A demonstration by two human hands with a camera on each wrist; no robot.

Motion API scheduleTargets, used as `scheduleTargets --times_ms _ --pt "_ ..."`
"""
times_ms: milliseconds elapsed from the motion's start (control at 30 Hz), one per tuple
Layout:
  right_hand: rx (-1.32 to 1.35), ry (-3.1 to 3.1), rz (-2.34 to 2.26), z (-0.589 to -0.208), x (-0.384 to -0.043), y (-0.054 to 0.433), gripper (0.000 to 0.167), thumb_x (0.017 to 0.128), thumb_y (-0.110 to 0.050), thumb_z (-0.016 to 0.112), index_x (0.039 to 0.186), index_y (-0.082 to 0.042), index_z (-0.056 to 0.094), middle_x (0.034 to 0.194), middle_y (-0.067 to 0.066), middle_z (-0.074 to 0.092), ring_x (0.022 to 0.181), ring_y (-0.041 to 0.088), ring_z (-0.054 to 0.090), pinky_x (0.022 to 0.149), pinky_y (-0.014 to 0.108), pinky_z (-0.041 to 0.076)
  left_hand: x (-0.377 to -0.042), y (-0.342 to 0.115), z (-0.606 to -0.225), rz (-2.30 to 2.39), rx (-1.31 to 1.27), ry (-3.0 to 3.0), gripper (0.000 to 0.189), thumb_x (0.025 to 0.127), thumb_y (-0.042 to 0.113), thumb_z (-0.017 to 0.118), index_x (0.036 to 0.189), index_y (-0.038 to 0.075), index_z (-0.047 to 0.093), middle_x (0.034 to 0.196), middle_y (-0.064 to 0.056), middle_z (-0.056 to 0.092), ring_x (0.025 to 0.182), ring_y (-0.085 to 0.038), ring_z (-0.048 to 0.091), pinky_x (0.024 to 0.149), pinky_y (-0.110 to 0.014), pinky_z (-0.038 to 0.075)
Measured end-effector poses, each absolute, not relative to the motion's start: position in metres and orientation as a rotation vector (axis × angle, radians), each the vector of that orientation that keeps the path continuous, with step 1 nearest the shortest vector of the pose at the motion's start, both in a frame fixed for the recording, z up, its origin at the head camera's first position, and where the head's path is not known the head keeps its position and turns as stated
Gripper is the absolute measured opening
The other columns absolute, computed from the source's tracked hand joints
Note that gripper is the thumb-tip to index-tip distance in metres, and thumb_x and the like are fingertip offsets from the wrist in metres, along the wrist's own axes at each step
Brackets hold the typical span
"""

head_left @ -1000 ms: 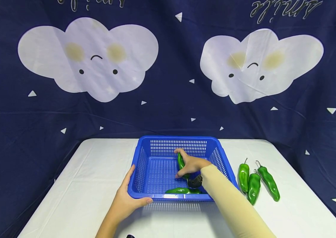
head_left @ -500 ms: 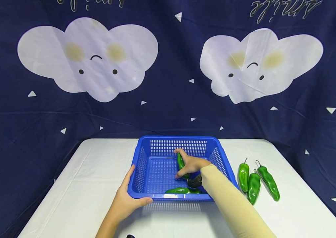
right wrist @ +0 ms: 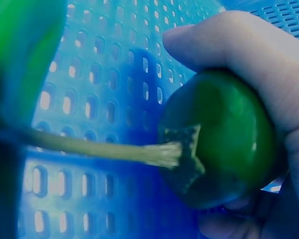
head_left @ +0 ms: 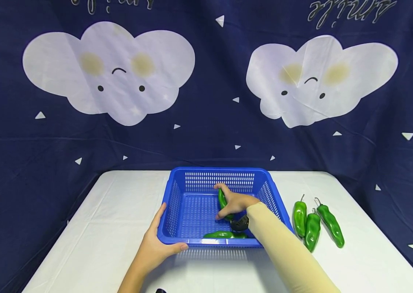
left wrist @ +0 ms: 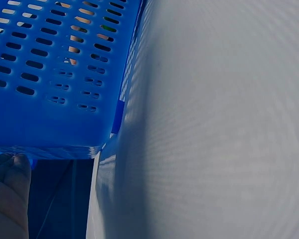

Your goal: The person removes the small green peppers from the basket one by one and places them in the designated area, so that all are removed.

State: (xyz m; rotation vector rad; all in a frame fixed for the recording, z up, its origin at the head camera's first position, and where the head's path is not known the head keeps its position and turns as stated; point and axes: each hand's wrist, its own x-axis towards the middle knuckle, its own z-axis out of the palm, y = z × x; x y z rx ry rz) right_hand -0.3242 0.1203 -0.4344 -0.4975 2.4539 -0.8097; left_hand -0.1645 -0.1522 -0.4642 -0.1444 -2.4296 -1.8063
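I have the right hand (head_left: 236, 201) inside the blue basket (head_left: 225, 243), thumb and fingers curled partway in and pinching a green pepper (head_left: 222, 198) across its sides; in the right wrist view its stem end faces the camera, the pale stem pointing to nine o'clock. From the head camera I place that pepper just toward three o'clock of the basket's middle, tip toward twelve and stem toward six; whether it touches the basket's floor I cannot tell. A black device (head_left: 240, 224) sits at the wrist, where a cream sleeve (head_left: 290, 252) begins; a second pepper (head_left: 224, 235) lies along the basket's near wall at six o'clock. My left hand (head_left: 151, 246) is at the basket's eight o'clock corner, thumb and fingers spread wide and fairly straight, touching the sides there. Outside the basket, between three and four o'clock, three more peppers (head_left: 312, 232) lie near one another on the white counter (head_left: 118, 211); beyond, at twelve, a navy backdrop (head_left: 214, 122) shows two upside-down clouds (head_left: 118, 97).
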Motion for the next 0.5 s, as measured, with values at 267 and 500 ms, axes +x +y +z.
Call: scheduleTargets --times_ms 267,500 --pt "-0.520 2.456 -0.815 -0.434 -0.324 0.119 0.105 0.069 -0.032 0.090 0.148 -0.032 0.021 0.118 0.013 0.049 0.097 0.023 0.057 0.094 0.045 0.049 -0.165 -0.153 -0.466 -1.784 -0.156 -2.429 0.126 0.062 0.022 0.096 0.160 0.026 0.016 0.163 -0.017 0.026 0.147 -0.041 0.031 0.115 -0.061 0.031" --pt "-0.617 2.461 -0.875 -0.421 -0.316 0.118 0.103 0.071 -0.026 0.088 0.148 -0.034 0.020 0.143 0.016 0.037 0.117 0.028 0.051 0.106 0.052 0.044 -0.165 -0.153 -0.466 -1.777 -0.145 -2.435 0.126 0.061 0.023 0.096 0.160 0.027 0.017 0.162 -0.018 0.026 0.146 -0.042 0.032 0.115 -0.061 0.032"
